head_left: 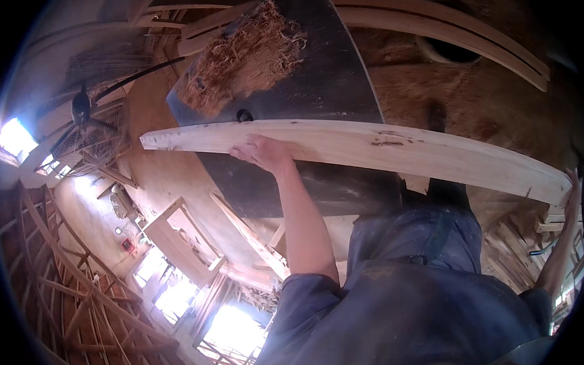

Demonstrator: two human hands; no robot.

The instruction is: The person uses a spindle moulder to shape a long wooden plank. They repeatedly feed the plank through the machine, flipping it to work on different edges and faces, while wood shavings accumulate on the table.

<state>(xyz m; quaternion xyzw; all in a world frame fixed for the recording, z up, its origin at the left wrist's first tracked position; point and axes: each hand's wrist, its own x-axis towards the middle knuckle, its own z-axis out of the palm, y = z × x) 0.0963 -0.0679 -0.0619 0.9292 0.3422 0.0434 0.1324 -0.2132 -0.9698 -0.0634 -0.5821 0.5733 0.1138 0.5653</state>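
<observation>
A long pale wooden plank (345, 142) with a few dark knots lies across a dark metal machine table (328, 68) and reaches far out to the right. Around the plank's near edge, left of its middle, my left hand (264, 152) is closed, fingers over its face and thumb side partly hidden. My right hand (571, 189) holds the plank's right end, close to the picture's rim, where its fingers show only in part. Beyond the plank, a heap of curly wood shavings (245, 58) covers part of the table. A dark round knob (244, 115) sits against the plank's far edge.
Long boards (452, 27) lie at the far side, over a floor (411, 84) strewn with sawdust. A caged fan (82, 107) stands at the left. A wooden frame panel (184, 240) leans near the bright windows. Lumber (511, 254) is piled at the right.
</observation>
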